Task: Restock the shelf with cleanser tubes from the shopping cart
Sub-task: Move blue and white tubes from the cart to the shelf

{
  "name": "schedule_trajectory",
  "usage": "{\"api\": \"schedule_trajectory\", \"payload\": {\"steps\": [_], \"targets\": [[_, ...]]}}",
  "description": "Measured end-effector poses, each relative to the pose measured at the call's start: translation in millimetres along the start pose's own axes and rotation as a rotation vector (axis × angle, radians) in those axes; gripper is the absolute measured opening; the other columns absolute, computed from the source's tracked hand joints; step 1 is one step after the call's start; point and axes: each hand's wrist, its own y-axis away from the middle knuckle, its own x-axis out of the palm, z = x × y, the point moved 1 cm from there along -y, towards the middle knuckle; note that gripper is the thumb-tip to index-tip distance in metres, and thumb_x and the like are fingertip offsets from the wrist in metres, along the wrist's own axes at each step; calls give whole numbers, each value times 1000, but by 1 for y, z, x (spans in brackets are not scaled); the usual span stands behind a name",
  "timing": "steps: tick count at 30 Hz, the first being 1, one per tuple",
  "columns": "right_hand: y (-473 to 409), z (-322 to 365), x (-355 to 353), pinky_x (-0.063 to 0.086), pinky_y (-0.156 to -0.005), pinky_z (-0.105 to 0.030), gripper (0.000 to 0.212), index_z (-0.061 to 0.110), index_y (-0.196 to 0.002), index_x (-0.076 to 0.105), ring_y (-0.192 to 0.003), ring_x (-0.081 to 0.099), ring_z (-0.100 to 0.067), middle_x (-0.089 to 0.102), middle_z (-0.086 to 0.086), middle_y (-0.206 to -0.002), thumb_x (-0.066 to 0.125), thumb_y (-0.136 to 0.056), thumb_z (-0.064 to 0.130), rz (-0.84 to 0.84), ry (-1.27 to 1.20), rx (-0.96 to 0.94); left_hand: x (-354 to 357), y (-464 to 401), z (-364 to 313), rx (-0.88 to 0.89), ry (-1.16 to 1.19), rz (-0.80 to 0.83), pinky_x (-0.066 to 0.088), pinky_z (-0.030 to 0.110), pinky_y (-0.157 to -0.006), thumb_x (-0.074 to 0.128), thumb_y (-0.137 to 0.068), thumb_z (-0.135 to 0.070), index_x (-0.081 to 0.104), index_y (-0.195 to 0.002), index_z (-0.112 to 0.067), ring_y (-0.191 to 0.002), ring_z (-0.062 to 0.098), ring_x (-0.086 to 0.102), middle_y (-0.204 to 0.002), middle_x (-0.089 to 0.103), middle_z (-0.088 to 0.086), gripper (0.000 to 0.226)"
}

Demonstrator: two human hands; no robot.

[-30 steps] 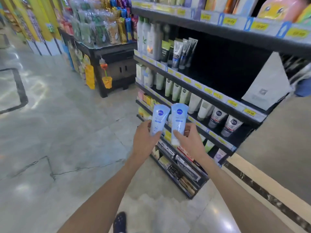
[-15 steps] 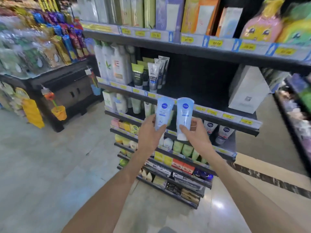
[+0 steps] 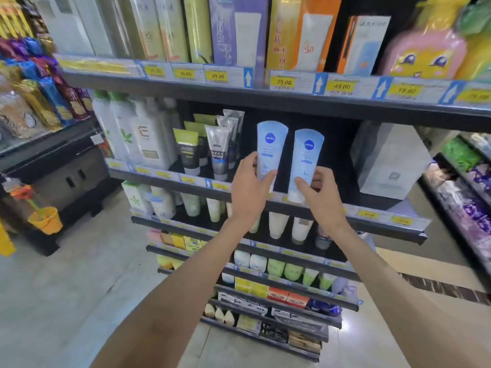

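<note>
The left hand (image 3: 248,193) grasps one pale blue cleanser tube (image 3: 270,150) by its lower end, and the right hand (image 3: 320,200) grasps a second blue tube (image 3: 306,160) just to its right; both stand upright, cap down. They are held side by side in front of the dark gap on the second shelf (image 3: 385,224), right of the grey men's tubes (image 3: 218,152) and left of a white box (image 3: 388,160). Whether the caps touch the shelf is hard to tell.

Both forearms reach toward twelve o'clock; left hand (image 3: 248,189) and right hand (image 3: 320,197) each have fingers curled, gripping.
</note>
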Motion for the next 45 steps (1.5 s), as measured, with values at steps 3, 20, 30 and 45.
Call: {"api": "schedule_trajectory", "payload": {"steps": [3,20,30,45], "targets": [[-21,-4,0,53,-84,-19,45,25,-130,47,-102,60,5,61,16,-117,72,-95,38,-9,25,-8,21,-29,4,13,-44,-17,58,39,-97,74,-94,-33,48,-146,-19,-121,15,63,-136,63,0,59],[-86,-34,6,45,-69,-13,51,26,-121,39,-101,61,-3,57,12,-118,80,-89,25,81,234,91,83,-112,41,-170,-197,10,56,53,-93,73,-93,-11,42,-130,-6,-119,41,63,-133,56,15,48],[-87,-40,8,45,-74,-13,51,25,-123,38,-107,59,-5,56,11,-121,78,-91,25,119,261,77,87,-129,56,-179,-250,-11,54,50,-95,72,-91,-7,44,-131,-2,-121,41,60,-132,56,18,49],[-93,-42,13,46,-77,-17,53,28,-125,37,-110,59,-7,59,4,-131,78,-91,27,143,325,96,54,-106,60,-67,-315,163,53,46,-102,69,-96,-16,35,-149,-7,-130,32,57,-144,54,14,63]]}}
